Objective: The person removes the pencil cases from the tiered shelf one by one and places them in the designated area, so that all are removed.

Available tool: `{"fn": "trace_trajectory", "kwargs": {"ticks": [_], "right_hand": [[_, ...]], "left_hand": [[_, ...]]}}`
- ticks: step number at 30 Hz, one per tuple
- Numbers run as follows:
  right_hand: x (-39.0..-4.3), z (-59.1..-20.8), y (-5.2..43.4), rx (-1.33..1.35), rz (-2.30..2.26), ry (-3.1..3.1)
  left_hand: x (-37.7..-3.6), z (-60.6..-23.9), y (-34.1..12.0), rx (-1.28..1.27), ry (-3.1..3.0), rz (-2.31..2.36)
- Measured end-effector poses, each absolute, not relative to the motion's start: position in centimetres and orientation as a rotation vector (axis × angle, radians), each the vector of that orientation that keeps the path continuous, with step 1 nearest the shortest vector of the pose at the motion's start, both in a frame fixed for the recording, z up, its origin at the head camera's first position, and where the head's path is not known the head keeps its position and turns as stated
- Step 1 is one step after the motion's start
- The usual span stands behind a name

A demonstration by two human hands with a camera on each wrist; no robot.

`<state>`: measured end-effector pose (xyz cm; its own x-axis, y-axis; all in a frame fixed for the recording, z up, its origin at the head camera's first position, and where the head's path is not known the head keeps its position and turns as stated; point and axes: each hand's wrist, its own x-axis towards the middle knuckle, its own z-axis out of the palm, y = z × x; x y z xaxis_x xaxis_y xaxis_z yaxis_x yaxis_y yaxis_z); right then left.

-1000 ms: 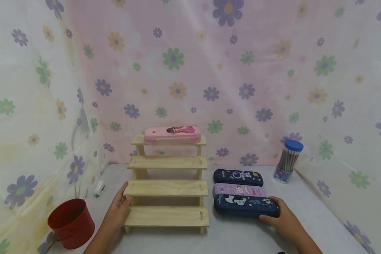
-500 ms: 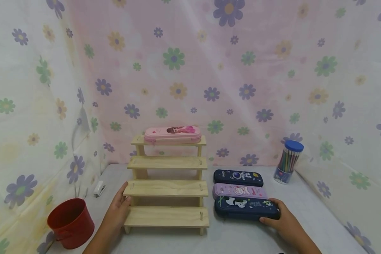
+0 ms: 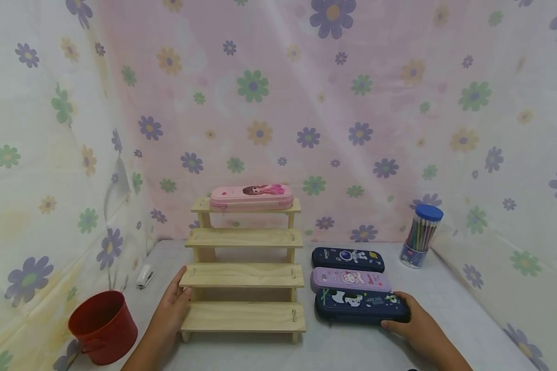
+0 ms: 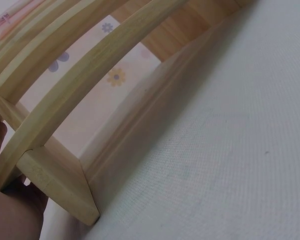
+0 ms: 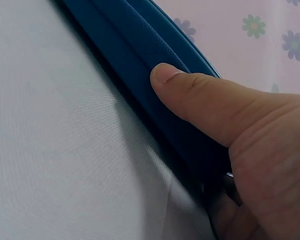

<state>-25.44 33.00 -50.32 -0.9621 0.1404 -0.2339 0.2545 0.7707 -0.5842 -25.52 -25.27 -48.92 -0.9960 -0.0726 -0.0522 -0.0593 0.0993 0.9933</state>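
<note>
My right hand [image 3: 416, 320] grips the right end of a dark blue pencil case [image 3: 362, 306] with a panda print. In the right wrist view its thumb [image 5: 184, 97] presses the case's front side, with the other fingers mostly hidden behind the end. My left hand [image 3: 170, 304] holds the left side of a four-step wooden display rack [image 3: 243, 315], around the lower two steps. In the left wrist view this hand wraps the end of a wooden step [image 4: 55, 110]. A pink pencil case [image 3: 252, 198] with a doll print lies on the top step.
Behind the panda case lie a purple pencil case [image 3: 351, 279] and a dark blue space-print one [image 3: 348, 259]. A blue-lidded tub of pencils [image 3: 421, 236] stands at the back right. On the left are a red bucket [image 3: 104, 330] and a small white stapler-like object [image 3: 145, 276].
The panda case has shifted slightly toward me and to the right in my right hand, showing more of the purple case. My left hand and the rack stay put.
</note>
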Motion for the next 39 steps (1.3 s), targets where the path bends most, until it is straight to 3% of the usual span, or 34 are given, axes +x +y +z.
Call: {"fn": "trace_trajectory", "kwargs": {"ticks": [39], "right_hand": [[-25.22,-50.3,33.19,0.285,-0.894,2.788]], "left_hand": [[-25.46,-49.0,-25.32,0.095,-2.286,-2.127]]}}
